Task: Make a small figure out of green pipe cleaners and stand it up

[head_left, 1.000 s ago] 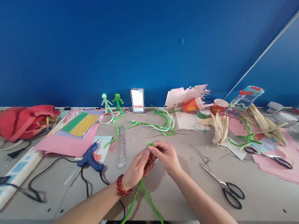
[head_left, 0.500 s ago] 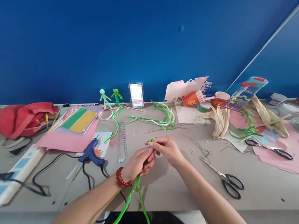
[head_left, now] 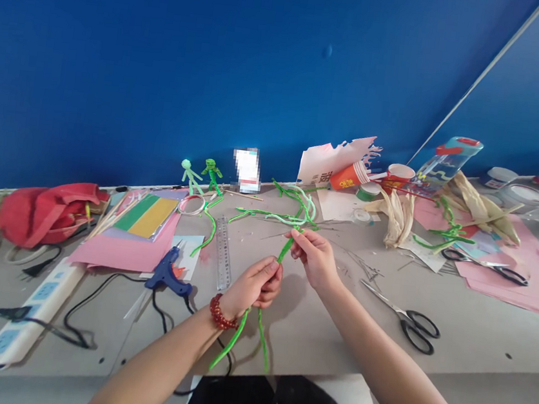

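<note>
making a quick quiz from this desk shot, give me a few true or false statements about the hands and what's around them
1. The left hand and right hand both hold a green pipe cleaner. True.
2. A red beaded bracelet circles the left wrist. True.
3. The right hand holds a pair of scissors. False: the black-handled scissors lie on the table to its right.
4. The ruler stands upright against the wall. False: the ruler lies flat on the table.
</note>
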Tool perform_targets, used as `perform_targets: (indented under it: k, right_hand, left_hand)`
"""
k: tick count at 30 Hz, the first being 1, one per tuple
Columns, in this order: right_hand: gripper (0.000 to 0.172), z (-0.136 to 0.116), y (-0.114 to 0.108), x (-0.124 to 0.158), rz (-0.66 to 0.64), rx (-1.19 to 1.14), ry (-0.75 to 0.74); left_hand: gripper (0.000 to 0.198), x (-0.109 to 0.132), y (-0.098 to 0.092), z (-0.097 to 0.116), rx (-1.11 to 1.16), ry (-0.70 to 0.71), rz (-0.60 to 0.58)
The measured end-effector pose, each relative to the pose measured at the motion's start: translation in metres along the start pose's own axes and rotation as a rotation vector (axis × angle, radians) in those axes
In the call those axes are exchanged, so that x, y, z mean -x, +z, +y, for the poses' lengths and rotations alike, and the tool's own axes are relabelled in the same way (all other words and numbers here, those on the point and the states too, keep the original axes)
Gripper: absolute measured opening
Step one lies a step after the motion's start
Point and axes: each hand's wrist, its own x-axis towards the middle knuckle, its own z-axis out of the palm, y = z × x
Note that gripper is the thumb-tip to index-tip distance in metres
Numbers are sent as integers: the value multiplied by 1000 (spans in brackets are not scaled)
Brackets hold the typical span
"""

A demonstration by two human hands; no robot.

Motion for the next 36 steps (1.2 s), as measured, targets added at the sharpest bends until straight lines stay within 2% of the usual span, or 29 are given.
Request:
perform_targets:
  k: [7, 11, 13, 15, 18, 20, 26, 30, 33, 36]
  right_hand:
    - [30, -3, -11, -11, 140, -84, -74]
    - [30, -5, -15, -16, 136, -157, -85]
    - [32, -4, -13, -14, 55, -193, -57]
    - [36, -1, -8, -9, -86, -173, -7]
    - [39, 7, 0, 1, -319, -19, 48]
    - [34, 12, 5, 6, -376, 75, 33]
    - [29, 15, 6, 7, -204, 190, -97]
    - [31, 10, -1, 0, -102, 73, -84]
    - [31, 6, -6, -6, -3, -49, -61]
    - [30, 4, -9, -9, 53, -83, -53]
  left_hand:
    - [28, -2, 0, -6, 42, -36, -12]
    - [29, -2, 2, -7, 59, -6, -12]
    - [30, -2, 2, -7, 54, 31, 20]
    - [31, -3, 2, -7, 57, 60, 67]
    - [32, -4, 1, -5, 74, 101, 132]
    - [33, -4, 1, -4, 76, 113, 147]
    - [31, 0, 0, -3, 72, 79, 77]
    - [31, 2, 2, -2, 55, 2, 12]
    - [33, 4, 6, -4, 22, -41, 27]
    - [35, 5, 11, -8, -74, -21, 75]
